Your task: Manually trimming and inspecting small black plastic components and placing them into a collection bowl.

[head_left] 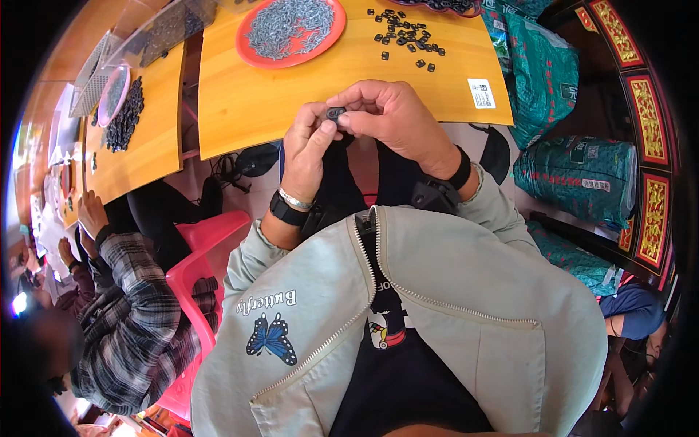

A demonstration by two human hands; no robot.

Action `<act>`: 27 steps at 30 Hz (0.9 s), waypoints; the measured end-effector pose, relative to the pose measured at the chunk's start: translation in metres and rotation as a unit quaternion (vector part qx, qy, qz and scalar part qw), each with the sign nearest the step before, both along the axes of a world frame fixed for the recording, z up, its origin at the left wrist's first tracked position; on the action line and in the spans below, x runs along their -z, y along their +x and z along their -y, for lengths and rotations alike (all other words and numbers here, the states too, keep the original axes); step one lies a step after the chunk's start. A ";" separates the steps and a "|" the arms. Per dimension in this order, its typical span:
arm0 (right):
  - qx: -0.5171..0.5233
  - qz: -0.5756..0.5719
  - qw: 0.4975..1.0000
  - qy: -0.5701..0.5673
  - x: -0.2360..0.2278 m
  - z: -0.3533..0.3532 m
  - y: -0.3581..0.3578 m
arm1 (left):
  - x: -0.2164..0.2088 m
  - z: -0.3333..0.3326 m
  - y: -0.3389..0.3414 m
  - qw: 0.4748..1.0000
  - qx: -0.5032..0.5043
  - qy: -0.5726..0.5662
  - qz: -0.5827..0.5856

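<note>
So I'm parked at an orange wooden table (306, 102), and a second one (149, 146) sits at my ten o'clock. Red plastic chair (211, 247) at eight o'clock. Green sacks (575, 175) piled at two o'clock against dark panels (648, 116) with red and gold carving. Bright daylight glare way over at nine o'clock.

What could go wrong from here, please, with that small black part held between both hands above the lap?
The small black part is pinched only by the fingertips of the left hand and right hand, just off the table edge; a slip would likely drop it to the floor. The loose black parts lie unguarded and could be knocked about. The red plate of metal bits could be bumped when reaching.
</note>
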State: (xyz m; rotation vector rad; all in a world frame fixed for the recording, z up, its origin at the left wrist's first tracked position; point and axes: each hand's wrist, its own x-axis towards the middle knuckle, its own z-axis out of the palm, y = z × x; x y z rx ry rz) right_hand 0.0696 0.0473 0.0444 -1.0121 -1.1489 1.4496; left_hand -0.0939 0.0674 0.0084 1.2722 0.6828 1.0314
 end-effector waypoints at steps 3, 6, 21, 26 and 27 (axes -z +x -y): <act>-0.028 0.035 0.999 -0.012 0.000 0.000 0.004 | 0.006 -0.002 -0.003 0.999 0.027 -0.032 -0.034; -0.041 0.099 0.994 0.000 0.000 -0.001 0.008 | 0.006 -0.004 -0.005 0.996 0.041 -0.055 -0.062; -0.030 0.177 0.982 0.064 0.012 0.001 0.007 | -0.002 -0.002 0.000 0.972 0.064 -0.227 0.000; -0.010 0.210 0.973 0.098 0.014 0.003 0.004 | -0.003 0.001 0.001 0.976 0.048 -0.210 -0.017; -0.001 0.222 0.969 0.107 0.014 0.003 0.004 | -0.003 0.001 0.000 0.978 0.050 -0.201 -0.021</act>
